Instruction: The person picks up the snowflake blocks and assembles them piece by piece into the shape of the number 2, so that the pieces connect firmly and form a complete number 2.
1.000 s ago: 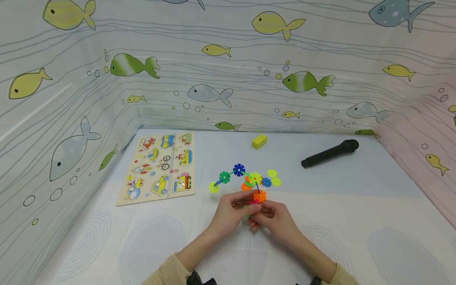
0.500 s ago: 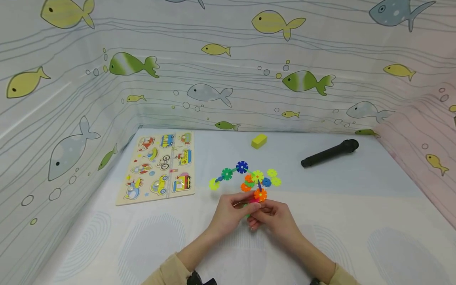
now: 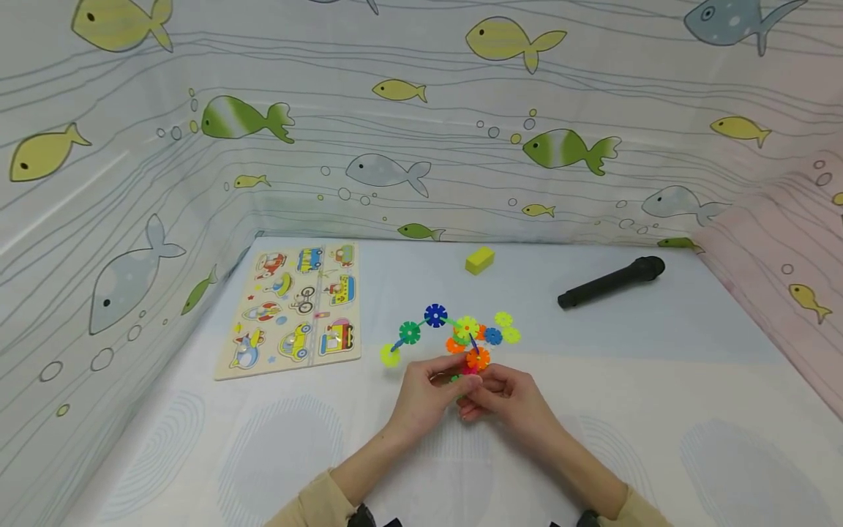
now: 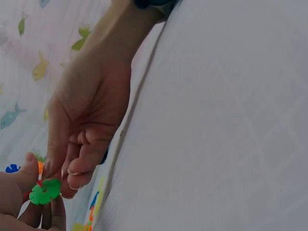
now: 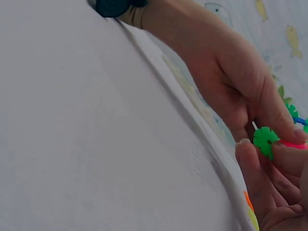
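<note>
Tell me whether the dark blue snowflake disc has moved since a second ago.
Yes. The dark blue snowflake disc shifted slightly left, away from the yellow block, having first swung right.

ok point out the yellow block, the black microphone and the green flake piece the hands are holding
yellow block point(image 3: 479, 260), head view, on its top face
black microphone point(image 3: 609, 282), head view, middle of its handle
green flake piece point(image 5: 264, 139), right wrist view, centre of the disc

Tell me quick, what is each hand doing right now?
Left hand: pinches the green snowflake piece of the toy chain.
Right hand: pinches the same green piece from the other side.
</note>
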A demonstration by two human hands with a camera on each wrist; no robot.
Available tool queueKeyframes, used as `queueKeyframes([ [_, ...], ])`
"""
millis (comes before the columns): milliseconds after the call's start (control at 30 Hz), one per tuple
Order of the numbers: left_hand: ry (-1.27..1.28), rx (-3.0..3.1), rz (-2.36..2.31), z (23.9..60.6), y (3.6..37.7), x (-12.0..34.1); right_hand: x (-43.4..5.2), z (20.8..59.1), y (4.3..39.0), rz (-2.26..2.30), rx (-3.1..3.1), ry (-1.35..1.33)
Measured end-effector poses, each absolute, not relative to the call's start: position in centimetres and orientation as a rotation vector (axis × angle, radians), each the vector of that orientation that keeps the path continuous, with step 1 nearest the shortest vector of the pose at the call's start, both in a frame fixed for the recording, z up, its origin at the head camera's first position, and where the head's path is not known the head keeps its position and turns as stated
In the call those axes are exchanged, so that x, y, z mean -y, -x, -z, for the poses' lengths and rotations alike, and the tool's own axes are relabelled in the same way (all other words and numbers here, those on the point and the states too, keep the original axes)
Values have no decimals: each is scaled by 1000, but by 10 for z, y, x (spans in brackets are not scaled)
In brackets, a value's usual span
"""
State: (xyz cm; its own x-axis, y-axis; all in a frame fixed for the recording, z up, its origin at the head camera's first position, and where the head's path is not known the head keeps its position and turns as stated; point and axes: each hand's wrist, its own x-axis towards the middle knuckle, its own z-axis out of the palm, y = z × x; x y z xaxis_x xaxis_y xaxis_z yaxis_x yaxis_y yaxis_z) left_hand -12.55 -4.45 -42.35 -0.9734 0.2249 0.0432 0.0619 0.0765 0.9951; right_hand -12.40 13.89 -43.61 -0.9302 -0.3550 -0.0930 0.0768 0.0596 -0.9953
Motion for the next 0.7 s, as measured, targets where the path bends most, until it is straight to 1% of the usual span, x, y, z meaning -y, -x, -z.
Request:
queueKeyframes([
  [167,-315,-2322,-1961,423,127,47,-143,433,122,2034,-2192,220],
  [333,-380,-2295,-1913,423,129,47,-145,430,123,2074,-2275,164],
  [700,-509,-2210,-1896,425,134,56,-149,432,129,2173,-2145,72],
])
